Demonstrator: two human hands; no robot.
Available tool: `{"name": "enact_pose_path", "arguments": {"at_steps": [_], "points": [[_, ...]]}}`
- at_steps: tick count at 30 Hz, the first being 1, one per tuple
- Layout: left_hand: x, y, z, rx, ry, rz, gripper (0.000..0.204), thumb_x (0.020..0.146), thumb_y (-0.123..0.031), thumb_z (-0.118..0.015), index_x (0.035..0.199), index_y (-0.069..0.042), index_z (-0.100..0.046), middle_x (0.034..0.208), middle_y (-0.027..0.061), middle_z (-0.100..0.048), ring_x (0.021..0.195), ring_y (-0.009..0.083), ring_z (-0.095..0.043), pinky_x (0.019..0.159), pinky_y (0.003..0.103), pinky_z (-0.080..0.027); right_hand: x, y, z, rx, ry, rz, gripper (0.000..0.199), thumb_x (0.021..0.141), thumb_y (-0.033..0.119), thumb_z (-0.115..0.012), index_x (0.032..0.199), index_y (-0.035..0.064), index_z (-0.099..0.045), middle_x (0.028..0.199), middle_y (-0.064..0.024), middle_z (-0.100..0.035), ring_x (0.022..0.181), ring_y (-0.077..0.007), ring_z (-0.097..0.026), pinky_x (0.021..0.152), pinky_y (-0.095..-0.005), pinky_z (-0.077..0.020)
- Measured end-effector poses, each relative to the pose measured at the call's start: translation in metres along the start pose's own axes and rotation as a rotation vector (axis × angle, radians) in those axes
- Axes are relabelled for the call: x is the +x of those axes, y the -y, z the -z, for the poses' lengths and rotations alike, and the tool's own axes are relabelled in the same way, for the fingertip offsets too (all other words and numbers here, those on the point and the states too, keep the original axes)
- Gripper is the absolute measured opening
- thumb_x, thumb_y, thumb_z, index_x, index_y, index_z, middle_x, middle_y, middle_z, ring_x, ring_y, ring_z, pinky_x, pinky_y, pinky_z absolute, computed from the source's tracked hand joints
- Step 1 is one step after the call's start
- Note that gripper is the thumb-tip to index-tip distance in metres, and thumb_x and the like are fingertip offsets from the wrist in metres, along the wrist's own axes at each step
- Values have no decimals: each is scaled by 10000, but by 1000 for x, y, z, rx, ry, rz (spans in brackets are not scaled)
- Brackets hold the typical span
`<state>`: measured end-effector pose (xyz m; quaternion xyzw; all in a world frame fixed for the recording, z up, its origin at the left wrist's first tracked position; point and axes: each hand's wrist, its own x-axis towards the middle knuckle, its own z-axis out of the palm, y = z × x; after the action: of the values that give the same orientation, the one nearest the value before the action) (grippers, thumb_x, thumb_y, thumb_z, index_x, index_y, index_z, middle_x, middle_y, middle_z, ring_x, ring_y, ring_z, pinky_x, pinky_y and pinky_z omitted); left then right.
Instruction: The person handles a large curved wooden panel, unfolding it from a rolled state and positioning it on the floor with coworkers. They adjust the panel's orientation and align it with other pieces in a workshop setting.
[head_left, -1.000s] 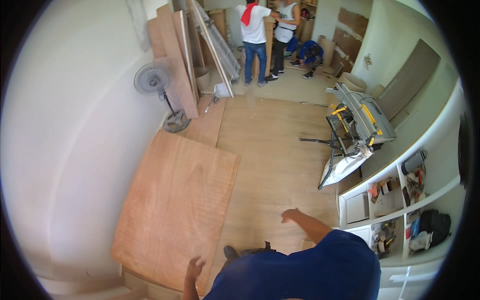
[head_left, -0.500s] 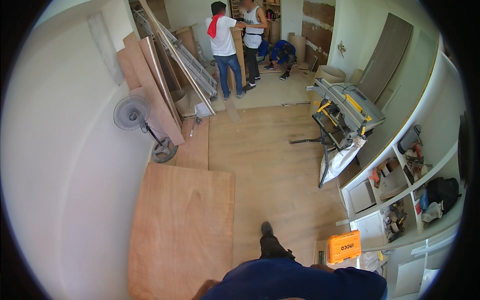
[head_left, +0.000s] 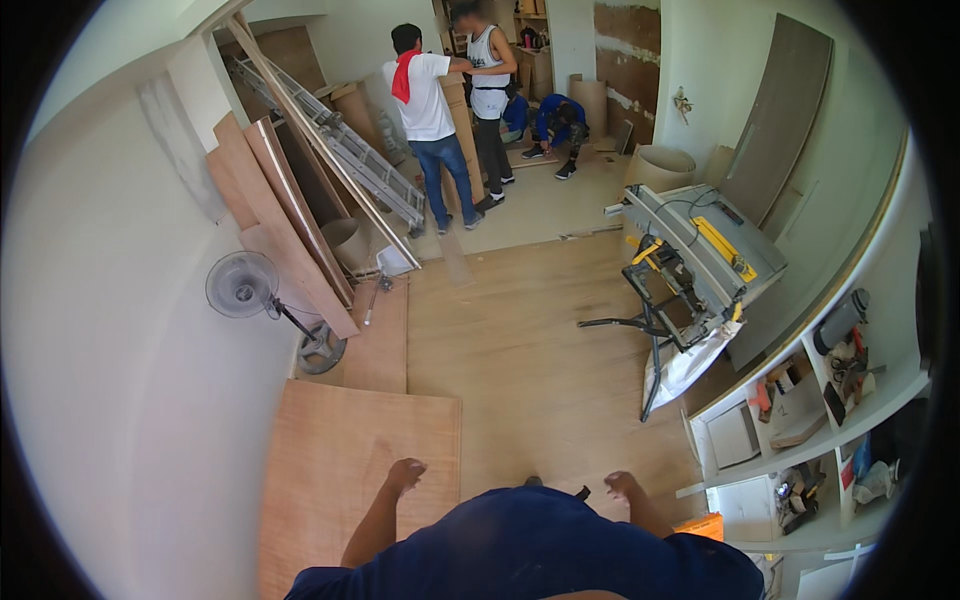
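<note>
Fingers on my left hand (head_left: 405, 475) bend loosely over a flat, reddish-brown plywood sheet (head_left: 330, 450) lying near left; those on my right hand (head_left: 621, 485) curl near a partly hidden orange case (head_left: 705, 526), and I cannot tell whether either hand's fingertips meet. Farther out, a grey metal table saw (head_left: 690, 265) with yellow parts stands on the right, a grey round-headed fan (head_left: 242, 284) on the left. Far off, two people (head_left: 425, 110) in white tops stand beside an upright tan wooden panel (head_left: 461, 140).
</note>
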<state>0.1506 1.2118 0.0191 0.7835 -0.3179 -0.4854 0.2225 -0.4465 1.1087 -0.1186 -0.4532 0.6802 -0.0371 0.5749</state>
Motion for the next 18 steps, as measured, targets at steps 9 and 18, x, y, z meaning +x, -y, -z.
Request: {"name": "enact_pose_path", "arguments": {"at_steps": [9, 18], "points": [[83, 68, 8, -100, 156, 370, 406, 894, -331, -747, 1099, 8, -658, 929, 163, -702, 736, 305, -715, 615, 434, -585, 80, 118, 28, -53, -30, 70, 297, 870, 311, -669, 1040, 70, -707, 848, -121, -707, 715, -247, -685, 614, -401, -558], [219, -29, 32, -151, 339, 522, 267, 974, -314, -643, 831, -89, -626, 644, 32, -527, 539, 205, -542, 486, 372, -488, 95, 138, 16, -384, 10, -54, 406, 848, 394, -680, 1080, 63, -722, 1028, -174, -730, 983, -350, -695, 881, -430, -546]]}}
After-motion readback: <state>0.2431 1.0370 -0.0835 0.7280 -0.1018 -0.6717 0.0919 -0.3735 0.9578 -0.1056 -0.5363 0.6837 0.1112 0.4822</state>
